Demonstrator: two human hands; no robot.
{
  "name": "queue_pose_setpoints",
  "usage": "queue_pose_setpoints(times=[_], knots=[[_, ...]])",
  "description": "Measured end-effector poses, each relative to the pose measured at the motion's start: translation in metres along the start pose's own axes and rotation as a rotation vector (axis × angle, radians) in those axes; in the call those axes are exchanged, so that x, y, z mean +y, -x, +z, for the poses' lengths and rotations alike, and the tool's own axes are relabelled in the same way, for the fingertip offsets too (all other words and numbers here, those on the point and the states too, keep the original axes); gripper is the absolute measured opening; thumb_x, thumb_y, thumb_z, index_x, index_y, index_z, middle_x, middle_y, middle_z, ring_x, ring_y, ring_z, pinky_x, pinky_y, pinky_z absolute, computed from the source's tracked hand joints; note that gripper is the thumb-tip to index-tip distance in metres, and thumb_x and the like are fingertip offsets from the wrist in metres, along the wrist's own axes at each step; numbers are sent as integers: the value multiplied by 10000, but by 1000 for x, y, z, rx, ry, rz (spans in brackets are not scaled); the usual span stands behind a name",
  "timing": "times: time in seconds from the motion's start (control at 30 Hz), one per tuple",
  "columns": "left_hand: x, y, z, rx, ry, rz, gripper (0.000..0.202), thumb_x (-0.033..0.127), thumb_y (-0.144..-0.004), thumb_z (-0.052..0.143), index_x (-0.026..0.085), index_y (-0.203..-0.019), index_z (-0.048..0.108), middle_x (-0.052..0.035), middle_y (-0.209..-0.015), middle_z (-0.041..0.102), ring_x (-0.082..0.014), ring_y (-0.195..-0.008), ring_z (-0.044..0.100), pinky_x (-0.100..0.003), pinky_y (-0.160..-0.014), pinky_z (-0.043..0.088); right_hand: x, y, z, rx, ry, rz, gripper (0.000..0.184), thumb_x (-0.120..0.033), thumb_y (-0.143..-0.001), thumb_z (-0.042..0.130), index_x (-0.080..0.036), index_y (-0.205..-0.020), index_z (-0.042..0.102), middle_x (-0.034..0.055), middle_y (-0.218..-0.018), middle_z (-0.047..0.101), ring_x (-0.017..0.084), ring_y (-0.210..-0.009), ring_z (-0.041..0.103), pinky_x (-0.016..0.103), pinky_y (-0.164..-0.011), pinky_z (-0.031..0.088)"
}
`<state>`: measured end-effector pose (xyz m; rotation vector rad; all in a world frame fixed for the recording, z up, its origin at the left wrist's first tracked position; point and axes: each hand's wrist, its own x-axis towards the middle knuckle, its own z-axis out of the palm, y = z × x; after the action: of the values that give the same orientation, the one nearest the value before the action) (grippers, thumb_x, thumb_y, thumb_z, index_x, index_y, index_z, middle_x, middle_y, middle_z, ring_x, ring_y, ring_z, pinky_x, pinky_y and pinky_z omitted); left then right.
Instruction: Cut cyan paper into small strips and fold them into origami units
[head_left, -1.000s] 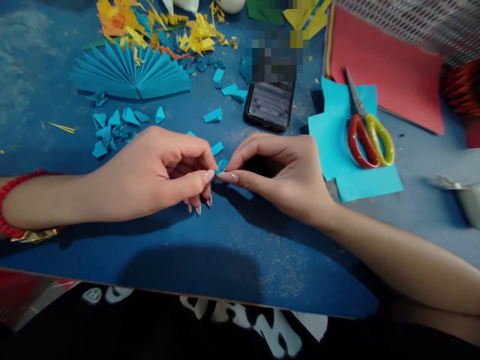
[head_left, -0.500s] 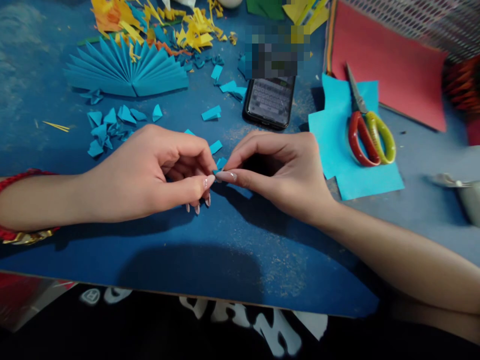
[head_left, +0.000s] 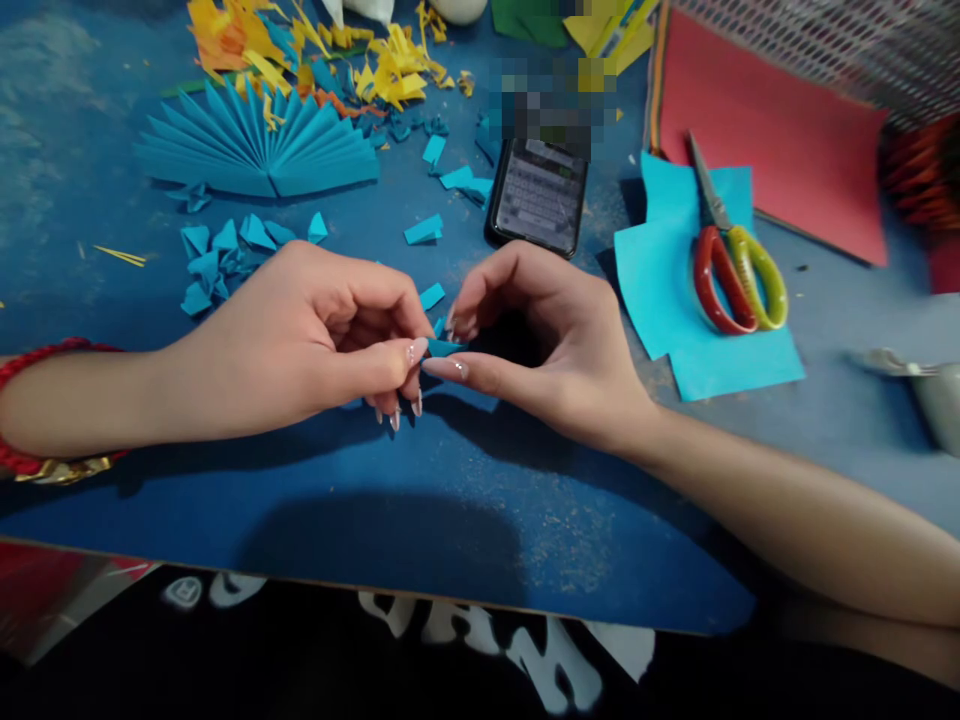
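My left hand and my right hand meet over the middle of a dark blue board. Between their fingertips sits a small folded piece of blue paper. The left thumb and forefinger pinch its left end. My right hand curls round its other end, thumb under it and fingers arched above. A few loose blue scraps lie just behind the fingers. A red cord bracelet circles my left wrist.
A pleated blue paper fan and several small folded blue pieces lie at the back left, yellow and orange cuttings behind them. A phone rests at centre back. Red-and-yellow scissors sit on a blue sheet, beside red paper.
My right fingers have lifted and arched, so the blue piece now shows between the thumbs. The left hand has hardly moved.
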<state>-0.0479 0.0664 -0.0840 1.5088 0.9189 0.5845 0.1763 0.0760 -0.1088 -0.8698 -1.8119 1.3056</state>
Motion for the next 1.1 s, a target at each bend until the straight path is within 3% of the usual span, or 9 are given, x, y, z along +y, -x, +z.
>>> queue_pose_setpoints(times=[0.13,0.47,0.83,1.1], knots=[[-1,0,0,-19,56,-8,136,164,-909,636,169,-787,696,17,-664,759,-125,-548,732,-146,-539,600,0,-1,0,-102,64,-1,362,-437,-886,899,-186,-898,638,-13,-829,667,126,-745,597,278,-691,508],[-5,6,0,-19,-25,54,102,159,-897,689,185,-808,733,35,-654,752,-109,-555,688,-155,-547,515,2,-4,-1,-250,155,-151,335,-361,-990,792,-175,-812,577,-48,-762,535,92,-692,471,265,-664,366],[-6,8,-1,-23,-70,117,137,221,-903,697,227,-771,735,59,-681,770,-107,-586,706,-169,-592,532,0,-8,-3,-322,2,-132,319,-286,-986,794,-164,-782,582,-46,-762,533,80,-708,478,229,-673,392],[-5,5,-3,-66,45,34,139,216,-880,733,225,-742,730,23,-666,778,-151,-593,739,-193,-577,562,1,-4,-2,-300,-34,-166,295,-285,-1011,769,-151,-782,641,-15,-768,630,97,-728,569,243,-698,452]])
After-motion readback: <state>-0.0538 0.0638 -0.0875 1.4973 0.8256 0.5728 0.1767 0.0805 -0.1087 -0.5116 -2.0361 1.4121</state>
